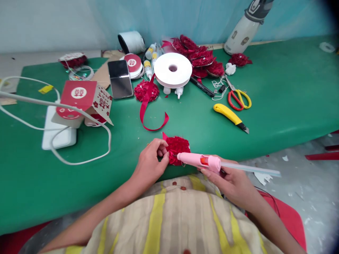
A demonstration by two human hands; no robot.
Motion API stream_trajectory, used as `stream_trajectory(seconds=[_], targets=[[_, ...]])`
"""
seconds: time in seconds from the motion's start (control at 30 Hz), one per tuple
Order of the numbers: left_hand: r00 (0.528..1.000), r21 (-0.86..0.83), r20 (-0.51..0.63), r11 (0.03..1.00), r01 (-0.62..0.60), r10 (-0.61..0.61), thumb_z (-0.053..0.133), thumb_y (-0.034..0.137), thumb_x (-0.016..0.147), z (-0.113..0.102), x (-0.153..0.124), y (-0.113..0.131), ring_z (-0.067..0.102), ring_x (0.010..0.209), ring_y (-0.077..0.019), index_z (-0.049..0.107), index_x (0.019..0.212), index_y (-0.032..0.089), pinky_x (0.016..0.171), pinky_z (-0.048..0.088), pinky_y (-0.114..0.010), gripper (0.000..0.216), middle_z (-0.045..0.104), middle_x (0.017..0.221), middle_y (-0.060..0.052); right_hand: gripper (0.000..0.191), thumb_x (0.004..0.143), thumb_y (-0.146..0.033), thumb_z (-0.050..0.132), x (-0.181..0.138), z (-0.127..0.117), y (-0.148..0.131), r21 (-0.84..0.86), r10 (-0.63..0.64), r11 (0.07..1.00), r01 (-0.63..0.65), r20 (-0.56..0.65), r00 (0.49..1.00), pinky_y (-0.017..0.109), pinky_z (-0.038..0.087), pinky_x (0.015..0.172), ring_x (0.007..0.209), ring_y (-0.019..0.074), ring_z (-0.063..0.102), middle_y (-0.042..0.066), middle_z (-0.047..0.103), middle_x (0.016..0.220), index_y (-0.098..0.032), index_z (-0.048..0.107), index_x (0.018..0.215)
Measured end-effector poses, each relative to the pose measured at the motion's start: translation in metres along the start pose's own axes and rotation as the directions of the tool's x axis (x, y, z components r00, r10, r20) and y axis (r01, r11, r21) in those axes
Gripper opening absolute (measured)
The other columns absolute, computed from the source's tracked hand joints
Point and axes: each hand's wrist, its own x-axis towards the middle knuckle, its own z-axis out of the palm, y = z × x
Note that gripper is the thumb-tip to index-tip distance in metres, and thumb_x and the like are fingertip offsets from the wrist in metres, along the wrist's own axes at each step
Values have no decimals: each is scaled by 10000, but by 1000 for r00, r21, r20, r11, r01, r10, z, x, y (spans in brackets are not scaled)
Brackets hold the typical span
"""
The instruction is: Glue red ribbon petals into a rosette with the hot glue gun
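Observation:
My left hand (153, 157) pinches a red ribbon flower (178, 147) at the near edge of the green table (31, 183). My right hand (230, 181) grips a pink glue gun (200, 161) with a clear glue stick (251, 169) sticking out behind it. The gun's nozzle points left and touches the flower's lower side. A loose curl of red ribbon (148, 111) lies just beyond the flower.
A yellow box cutter (231, 117) and red-and-yellow scissors (239, 98) lie to the right. A white ribbon spool (173, 70), finished red flowers (201, 58), glue bottles and a phone (120, 78) sit at the back. A red-and-white box (82, 102), white adapter (57, 135) and cables lie left.

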Motion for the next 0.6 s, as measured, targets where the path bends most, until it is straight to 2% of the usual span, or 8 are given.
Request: stream_trajectory(seconds=[0.4,0.6], targets=[[997,32,3,997,-75,75,531,97,790,1,0,-4,563,674,-128,507,987,210,632,459,-257,229,571,733,25,224,920,-371,549,4,4,-2,9,-11,1000,11,20,1000,253,463,623,711,170,580,39,678,858,-183,670,901],[997,21,11,997,-76,76,532,113,795,1,-2,-4,570,699,-138,512,1005,207,653,467,-271,231,575,759,12,198,927,-345,550,4,5,-4,-3,-32,999,32,26,999,241,435,603,668,150,541,12,641,783,-193,674,950]])
